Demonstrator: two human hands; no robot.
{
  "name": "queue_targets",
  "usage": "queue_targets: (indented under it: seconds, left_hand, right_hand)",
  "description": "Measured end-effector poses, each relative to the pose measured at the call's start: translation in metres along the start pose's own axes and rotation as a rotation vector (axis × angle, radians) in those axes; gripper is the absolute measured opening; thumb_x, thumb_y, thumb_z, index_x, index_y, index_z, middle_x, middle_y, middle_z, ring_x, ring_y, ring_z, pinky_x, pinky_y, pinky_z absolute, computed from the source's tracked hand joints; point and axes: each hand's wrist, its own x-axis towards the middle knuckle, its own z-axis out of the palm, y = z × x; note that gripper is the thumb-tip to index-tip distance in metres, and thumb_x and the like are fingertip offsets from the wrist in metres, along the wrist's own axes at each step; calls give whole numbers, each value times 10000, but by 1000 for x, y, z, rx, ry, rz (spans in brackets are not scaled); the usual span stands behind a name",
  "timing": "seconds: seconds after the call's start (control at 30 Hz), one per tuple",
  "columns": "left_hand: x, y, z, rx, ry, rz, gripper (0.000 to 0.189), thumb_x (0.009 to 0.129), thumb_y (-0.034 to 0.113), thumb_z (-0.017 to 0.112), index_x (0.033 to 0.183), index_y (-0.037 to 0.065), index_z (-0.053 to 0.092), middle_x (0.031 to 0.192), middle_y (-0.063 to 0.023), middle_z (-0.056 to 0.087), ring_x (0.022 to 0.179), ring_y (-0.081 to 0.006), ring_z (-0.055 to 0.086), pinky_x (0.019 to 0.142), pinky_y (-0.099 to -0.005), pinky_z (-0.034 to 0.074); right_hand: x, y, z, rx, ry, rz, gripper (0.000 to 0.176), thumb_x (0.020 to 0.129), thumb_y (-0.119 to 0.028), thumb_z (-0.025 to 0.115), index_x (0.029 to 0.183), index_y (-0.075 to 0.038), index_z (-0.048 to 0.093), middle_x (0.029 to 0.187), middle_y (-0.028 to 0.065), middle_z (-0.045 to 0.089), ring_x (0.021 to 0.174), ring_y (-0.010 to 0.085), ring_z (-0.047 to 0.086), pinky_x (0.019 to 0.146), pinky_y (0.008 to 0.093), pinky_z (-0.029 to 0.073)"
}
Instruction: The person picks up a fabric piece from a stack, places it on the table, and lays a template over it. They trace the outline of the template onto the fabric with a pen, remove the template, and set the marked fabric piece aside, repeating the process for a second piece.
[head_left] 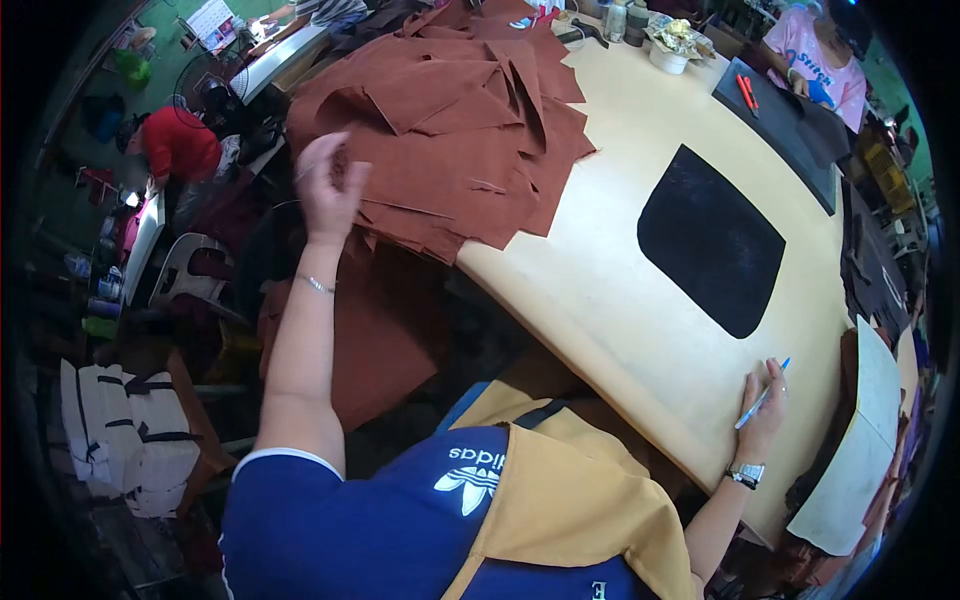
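My left hand (330, 190) hovers over the edge of a heap of reddish-brown leather or fabric pieces (430, 160), its thumb and curved fingers apart and nothing visible in them. Between the fingers of my right hand (766, 405) is a slim blue-and-white pen (762, 395), its blue end pointing up and outward. That hand rests at the near right part of the cream table (600, 270). Just beyond it, a black panel with rounded corners (712, 245) lies flat on the tabletop.
A dark board (785, 130) carries a red cutter (748, 95) at the far right. Behind stand a white tub (668, 60) and small bottles (614, 20). Pale sheets (852, 460) hang at the right edge. Co-workers (182, 140) (815, 55) sit left and far right.
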Motion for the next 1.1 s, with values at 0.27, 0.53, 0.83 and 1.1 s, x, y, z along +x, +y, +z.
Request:
queue_targets:
  seconds: [0.27, 0.53, 0.83, 1.1]
  left_hand:
    - [7, 13, 55, 11, -546, 226, 238, 817, 268, 709, 1006, 124, 709, 1117, -44, 645, 1153, -246, 567, 1006, -433, 400]
    - [59, 79, 109, -437, 28, -350, 396, 992, 334, 508, 971, -35, 649, 840, -179, 666, 729, -180, 582, 717, -329, 479]
    - [-38, 338, 173, -825, -906, 93, 274, 865, 270, 665, 1027, 50, 679, 1021, -101, 692, 962, -264, 652, 862, -367, 495]
    - [-77, 310, 138, -589, -760, 384, 297, 821, 219, 684, 1086, 101, 626, 1131, -84, 625, 1109, -269, 572, 966, -440, 410]
  right_hand:
    - [-1, -4, -2, 2, 39, -38, 370, 845, -73, 680, 1199, -21, 588, 1212, 159, 621, 1126, 325, 566, 974, 403, 451]
    - [0, 1, -2, 3, 35, -44, 390, 847, -90, 691, 1216, -26, 578, 1211, 159, 619, 1128, 304, 574, 984, 386, 453]
    - [0, 6, -1, 244, 228, 131, 340, 899, -112, 649, 1216, -12, 580, 1232, 161, 611, 1171, 274, 565, 996, 368, 441]
    - [-1, 6, -2, 436, 281, 177, 305, 989, -185, 529, 1232, -4, 570, 1244, 152, 601, 1182, 247, 555, 1019, 348, 410]
